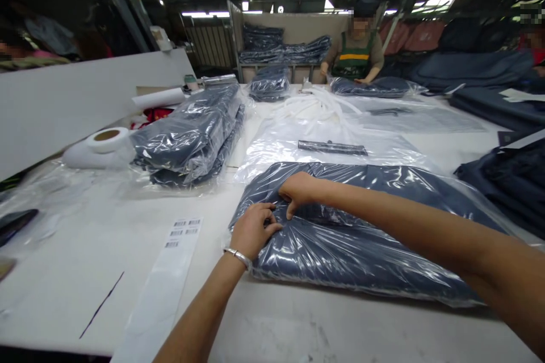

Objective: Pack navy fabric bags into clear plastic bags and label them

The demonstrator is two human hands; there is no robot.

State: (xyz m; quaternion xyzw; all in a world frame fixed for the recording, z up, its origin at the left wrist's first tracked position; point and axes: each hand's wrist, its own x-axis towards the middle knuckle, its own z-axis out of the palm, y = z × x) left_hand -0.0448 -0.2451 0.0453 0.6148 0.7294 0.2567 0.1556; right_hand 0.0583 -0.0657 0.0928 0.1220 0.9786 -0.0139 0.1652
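Observation:
A large clear plastic bag [340, 249] with folded dark blue garments inside lies flat on the white table in front of me. My left hand [252, 231], with a silver bangle at the wrist, rests on the bag's left end. Its fingers are bent, and the thumb stands apart from them. Just beyond it, my right hand [298, 191] reaches across the bag from the right. The right fingers curl into the plastic film and the thumb points down; the fingertips are partly hidden.
A stack of bagged garments [187, 136] stands at left, beside a tape roll [108, 139]. A barcode sticker strip [170, 272] lies nearer. Flat plastic bags [272, 144] spread behind my bag; dark garments [511, 181] pile at right. A co-worker [357, 54] handles another bag across the table.

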